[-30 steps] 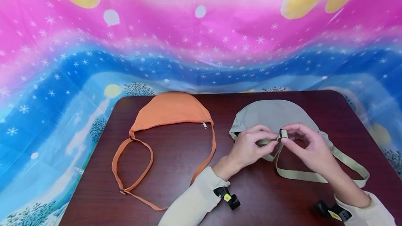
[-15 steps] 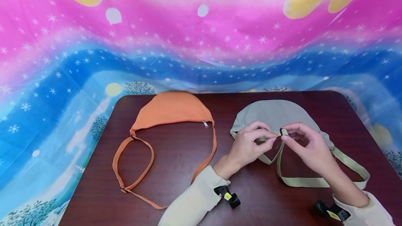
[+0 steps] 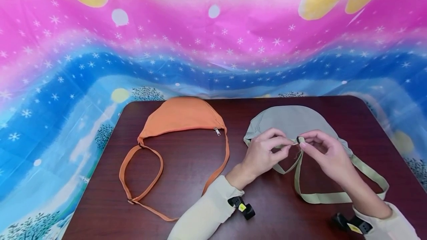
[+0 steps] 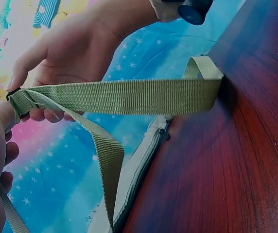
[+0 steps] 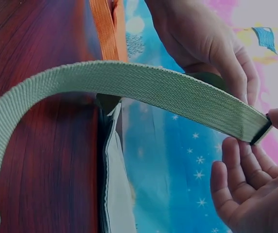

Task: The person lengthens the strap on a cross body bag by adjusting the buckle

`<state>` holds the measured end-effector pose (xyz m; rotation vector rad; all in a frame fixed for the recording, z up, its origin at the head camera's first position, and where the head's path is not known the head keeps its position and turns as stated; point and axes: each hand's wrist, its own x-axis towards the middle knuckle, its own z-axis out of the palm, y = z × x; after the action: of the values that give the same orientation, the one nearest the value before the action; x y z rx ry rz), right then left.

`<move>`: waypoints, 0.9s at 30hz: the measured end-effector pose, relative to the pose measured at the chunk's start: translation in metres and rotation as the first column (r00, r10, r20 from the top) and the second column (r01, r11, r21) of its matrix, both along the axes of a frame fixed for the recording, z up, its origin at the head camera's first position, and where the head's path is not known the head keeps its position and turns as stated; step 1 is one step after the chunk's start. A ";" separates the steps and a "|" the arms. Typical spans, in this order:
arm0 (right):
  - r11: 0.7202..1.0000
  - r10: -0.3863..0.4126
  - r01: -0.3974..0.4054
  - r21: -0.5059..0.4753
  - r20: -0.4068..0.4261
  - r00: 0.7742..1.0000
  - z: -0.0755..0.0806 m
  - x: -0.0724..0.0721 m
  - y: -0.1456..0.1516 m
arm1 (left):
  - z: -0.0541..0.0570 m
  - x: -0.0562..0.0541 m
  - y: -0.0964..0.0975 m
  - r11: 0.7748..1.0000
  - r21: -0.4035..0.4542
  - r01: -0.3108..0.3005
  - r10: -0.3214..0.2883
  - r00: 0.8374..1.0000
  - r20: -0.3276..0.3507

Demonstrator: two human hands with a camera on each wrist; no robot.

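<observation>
A grey-green waist bag (image 3: 290, 119) lies on the right half of the table, its pale green webbing strap (image 3: 328, 198) looping toward the front. Just over the bag's near edge, my right hand (image 3: 330, 154) pinches a small black strap slider (image 5: 261, 132) between thumb and fingertips, with webbing folded around it. My left hand (image 3: 265, 154) pinches the webbing right beside the slider. In the left wrist view the wide strap (image 4: 139, 97) runs from the slider to the table, and a narrower-looking length hangs twisted below it. Fingers partly hide the slider in the head view.
An orange waist bag (image 3: 185, 117) lies on the left half of the dark red-brown table (image 3: 267, 214), its strap (image 3: 124, 169) looped in front. A printed cloth backdrop (image 3: 213, 47) hangs behind the table. Both wrists wear black camera mounts (image 3: 241, 208).
The strap's front loop has shifted slightly toward the front edge. The webbing fold at the slider looks smaller, and my left fingertips have shifted slightly along the webbing.
</observation>
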<state>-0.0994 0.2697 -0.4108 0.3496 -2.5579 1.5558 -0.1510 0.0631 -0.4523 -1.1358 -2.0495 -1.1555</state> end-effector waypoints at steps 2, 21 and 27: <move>1.000 0.011 -0.011 0.003 0.025 1.000 0.000 0.000 -0.001 | 0.000 0.000 0.000 1.000 -0.005 -0.010 0.010 1.000 -0.017; 0.989 -0.034 0.021 -0.144 -0.090 0.995 -0.001 0.000 0.001 | -0.004 0.000 -0.002 1.000 0.012 0.005 -0.008 0.983 0.183; 0.999 0.012 -0.016 -0.045 -0.092 0.996 -0.002 -0.001 0.005 | -0.004 -0.002 -0.002 0.999 0.041 0.022 -0.028 0.988 0.153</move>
<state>-0.1007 0.2744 -0.4129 0.4245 -2.4523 1.5625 -0.1527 0.0607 -0.4567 -1.0862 -2.1226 -1.3265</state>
